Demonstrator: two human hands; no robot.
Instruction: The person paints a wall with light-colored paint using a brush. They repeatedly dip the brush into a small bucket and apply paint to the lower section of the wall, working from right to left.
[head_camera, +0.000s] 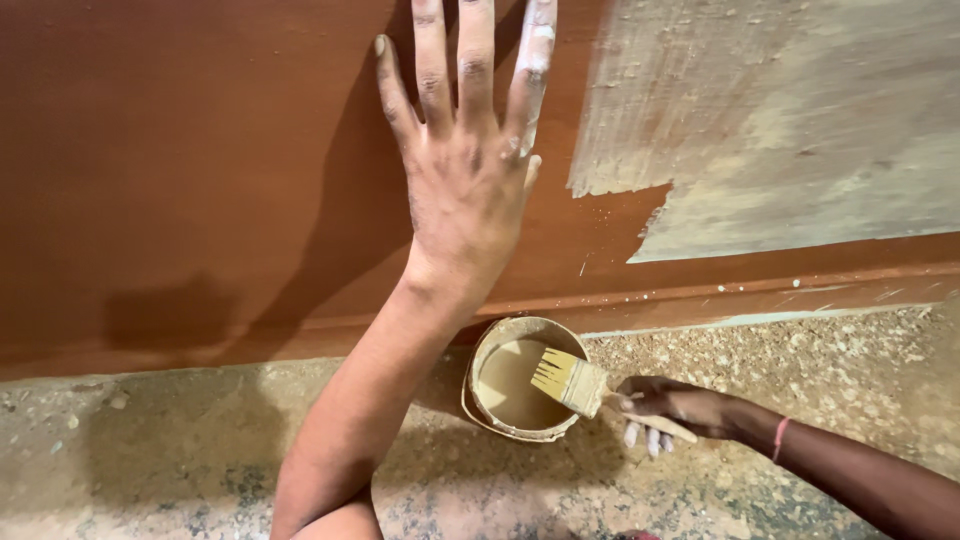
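My left hand (462, 150) is pressed flat against a reddish-brown wall (200, 170), fingers spread, with pale paint on the index finger. My right hand (672, 405) grips the wooden handle of a flat paintbrush (572, 381), its beige-coated bristles over the open top of a small round can (514, 385) of beige paint. The can stands on the floor at the foot of the wall. A pink band circles my right wrist.
A patch of thin beige paint (780, 120) covers the wall's upper right. A brown skirting ledge (760, 290) runs along the wall's base. The floor (150, 450) is speckled stone, dusty and paint-flecked.
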